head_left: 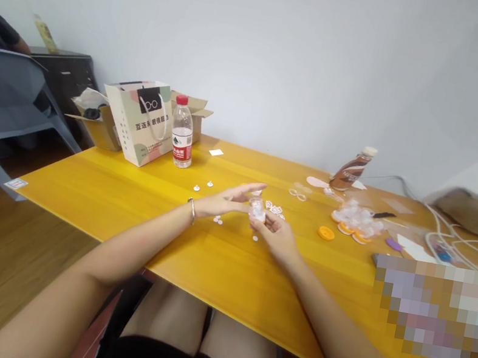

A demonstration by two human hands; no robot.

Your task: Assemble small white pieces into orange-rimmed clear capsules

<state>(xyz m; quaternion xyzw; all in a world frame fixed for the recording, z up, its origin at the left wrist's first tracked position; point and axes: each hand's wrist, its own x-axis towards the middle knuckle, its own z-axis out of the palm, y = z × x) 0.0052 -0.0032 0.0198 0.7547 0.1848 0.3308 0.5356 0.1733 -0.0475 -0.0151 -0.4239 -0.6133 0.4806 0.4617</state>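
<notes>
Small clear container (257, 208), pale inside, held over the bench (190, 244) between the two hands. Long axis looks close to upright, top leaning a little left. Right hand (277, 236): grip clamped on the container's lower part, thumb on the near side; the nearer of the two, firmly in contact.

Left hand (233, 196): comes in from the left, fingers stretched over the top, thumb lower and apart from them, alongside the container. A small white piece (257, 193) sits right at its fingertips, above the container; cannot tell whether this grip pinches it or merely hovers. Key relation: container lies below and slightly right of the left fingertips, mouth area facing them.

Just beyond, to the right: a cluster of white lattice pieces (274, 209). Near side: a lone white disc (255, 238); to the left, a few small white discs (218, 220). Farther left, two white pegs (203, 186), apart. Right: orange lid (326, 233), then clear plastic goods with orange bases (358, 220). Far right, a leaning brown bottle (351, 169); far left, a red-capped water bottle (181, 138) beside a paper bag (141, 118).
</notes>
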